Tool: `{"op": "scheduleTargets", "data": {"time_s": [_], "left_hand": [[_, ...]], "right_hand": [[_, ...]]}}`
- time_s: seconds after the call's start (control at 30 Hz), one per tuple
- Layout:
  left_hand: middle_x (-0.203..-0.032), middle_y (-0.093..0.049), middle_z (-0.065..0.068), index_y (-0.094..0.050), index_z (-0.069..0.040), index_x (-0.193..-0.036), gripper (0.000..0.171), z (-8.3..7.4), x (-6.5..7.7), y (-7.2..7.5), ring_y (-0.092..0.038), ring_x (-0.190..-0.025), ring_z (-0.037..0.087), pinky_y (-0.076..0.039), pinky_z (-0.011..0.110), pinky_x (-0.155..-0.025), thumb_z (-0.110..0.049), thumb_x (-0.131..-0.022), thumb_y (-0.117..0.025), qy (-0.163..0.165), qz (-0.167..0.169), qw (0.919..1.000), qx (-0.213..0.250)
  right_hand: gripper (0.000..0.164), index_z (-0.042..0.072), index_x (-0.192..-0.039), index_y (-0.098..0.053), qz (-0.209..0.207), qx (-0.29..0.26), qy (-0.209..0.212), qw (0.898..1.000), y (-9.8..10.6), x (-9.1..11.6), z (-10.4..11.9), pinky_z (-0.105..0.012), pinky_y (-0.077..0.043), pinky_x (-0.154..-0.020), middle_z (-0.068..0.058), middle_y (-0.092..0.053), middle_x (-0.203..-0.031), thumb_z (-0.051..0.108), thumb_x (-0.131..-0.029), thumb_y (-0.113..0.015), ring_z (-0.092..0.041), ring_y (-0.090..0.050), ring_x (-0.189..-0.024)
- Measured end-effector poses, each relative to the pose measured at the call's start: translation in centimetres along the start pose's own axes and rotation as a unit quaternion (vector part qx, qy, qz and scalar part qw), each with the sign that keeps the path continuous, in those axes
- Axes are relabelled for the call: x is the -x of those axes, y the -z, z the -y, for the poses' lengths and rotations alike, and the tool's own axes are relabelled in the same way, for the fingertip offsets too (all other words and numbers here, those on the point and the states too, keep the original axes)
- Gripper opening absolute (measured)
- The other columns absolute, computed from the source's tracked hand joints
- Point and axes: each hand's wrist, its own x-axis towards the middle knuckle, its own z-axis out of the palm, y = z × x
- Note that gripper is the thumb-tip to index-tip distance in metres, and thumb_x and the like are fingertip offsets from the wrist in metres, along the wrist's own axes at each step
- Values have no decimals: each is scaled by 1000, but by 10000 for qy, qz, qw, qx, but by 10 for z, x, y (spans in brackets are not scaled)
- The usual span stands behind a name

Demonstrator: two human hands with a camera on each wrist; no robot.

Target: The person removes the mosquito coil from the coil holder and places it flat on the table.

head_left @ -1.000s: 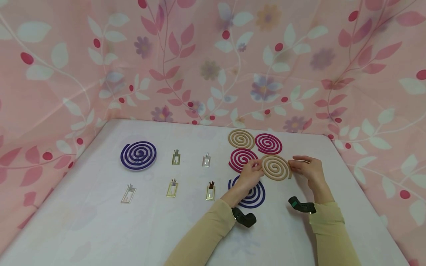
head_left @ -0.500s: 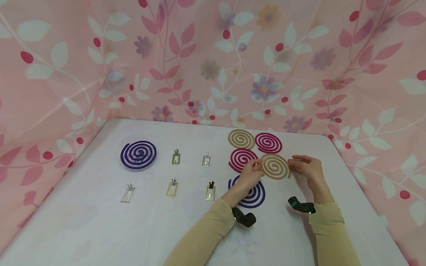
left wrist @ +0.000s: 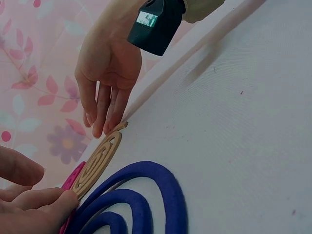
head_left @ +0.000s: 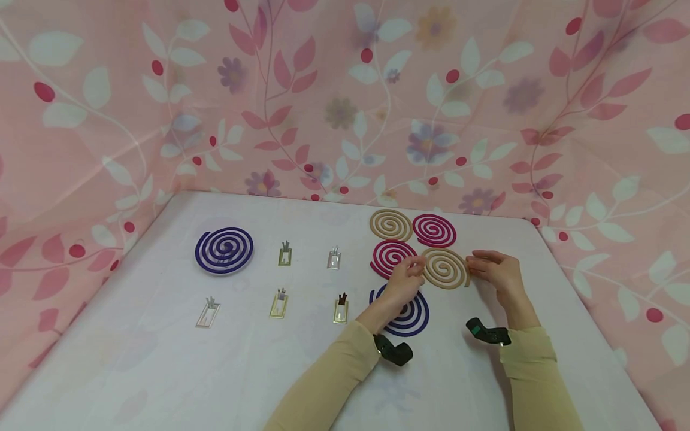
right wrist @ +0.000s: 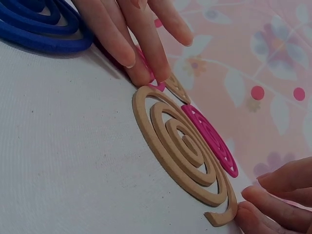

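A tan mosquito coil (head_left: 445, 268) lies flat on the white table between my hands. My left hand (head_left: 401, 280) touches its left edge with the fingertips. On the opposite edge, near the coil's outer end, the fingertips of my right hand (head_left: 498, 275) rest with fairly straight fingers. Beside it lie a magenta coil (head_left: 385, 257), partly behind my left fingers, another magenta coil (head_left: 434, 230) and a second tan coil (head_left: 390, 225). Under my left wrist is a dark blue coil (head_left: 415, 320), partly hidden. The right wrist view shows the tan coil (right wrist: 180, 141) close beside a magenta one (right wrist: 212, 139).
At the table's left, dark blue coil (head_left: 224, 251) seems raised on something pale. Several small metal coil stands stand in two rows, among them a silver one (head_left: 208, 314) and a gold one with a brown prong (head_left: 341, 311). Pink floral cloth (head_left: 345, 108) hangs behind the table.
The tan coil between my hands has slid slightly away from me and a little left, toward the magenta coils. Both hands have shifted slightly with it.
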Motion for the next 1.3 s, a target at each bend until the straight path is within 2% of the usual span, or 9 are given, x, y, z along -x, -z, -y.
{"op": "scheduleTargets", "data": {"time_s": [0.13,0.27,0.37,0.53,0.73,0.93,1.13,1.23,1.3], "left_hand": [[-142,-57,17,-55,-3,-136,43,-3,1,2,-53,-134,26,-44,41,-112,5,-94,-50,-100,27,9999,-24],[-141,-57,18,-55,-2,-136,40,-8,3,6,-56,-131,26,-46,38,-109,2,-97,-50,-250,49,9996,-77],[-140,-58,18,-57,-3,-134,37,-12,4,9,-57,-130,26,-48,37,-107,1,-98,-50,-329,25,9994,-85],[-138,-61,17,-59,-4,-132,34,-20,8,16,-58,-129,27,-49,32,-105,1,-100,-49,-496,18,9987,-154],[-138,-60,17,-57,-3,-134,34,-26,18,30,-59,-127,24,-50,30,-104,-2,-100,-52,-666,158,9974,-243],[-139,-59,18,-57,-3,-134,34,-34,31,53,-58,-129,28,-48,35,-108,-2,-101,-52,-892,277,9949,-372],[-142,-56,20,-52,-1,-138,36,-36,47,87,-54,-132,32,-48,38,-107,-3,-102,-51,-946,440,9934,-482],[-142,-56,20,-51,-2,-139,37,-37,57,106,-54,-132,33,-47,41,-108,0,-102,-50,-971,415,9928,-572],[-143,-56,19,-51,-4,-139,38,-38,63,120,-55,-132,32,-45,43,-109,0,-101,-50,-985,337,9923,-673]], "right_hand": [[51,-6,-139,-52,-51,76,223,9997,1,1,2,-11,-54,-80,9,-72,-102,20,-97,-66,5,-65,-87],[50,-5,-138,-54,-74,15,571,9983,1,2,4,-6,-50,-79,17,-71,-100,19,-96,-66,8,-60,-92],[49,-5,-137,-55,-55,-48,771,9970,-1,3,8,-6,-50,-80,20,-69,-98,18,-96,-67,8,-60,-93],[49,-5,-135,-57,-15,-146,951,9954,-10,9,20,-7,-49,-82,18,-70,-100,20,-95,-69,6,-60,-95],[45,-6,-131,-59,84,-209,1235,9921,-24,20,34,-8,-47,-85,17,-71,-99,18,-94,-69,2,-60,-99],[42,-6,-129,-60,259,-350,1441,9886,-40,28,41,-9,-50,-84,10,-72,-103,16,-94,-70,1,-64,-95],[40,-4,-129,-61,478,-365,1488,9870,-59,37,48,-11,-52,-83,9,-71,-105,16,-95,-69,-1,-63,-95],[39,-1,-129,-61,583,-296,1505,9864,-69,43,53,-10,-51,-85,2,-71,-112,17,-96,-68,0,-63,-97],[39,0,-130,-61,654,-291,1508,9860,-76,48,56,-10,-51,-87,-8,-70,-119,18,-96,-68,1,-64,-98]]}}
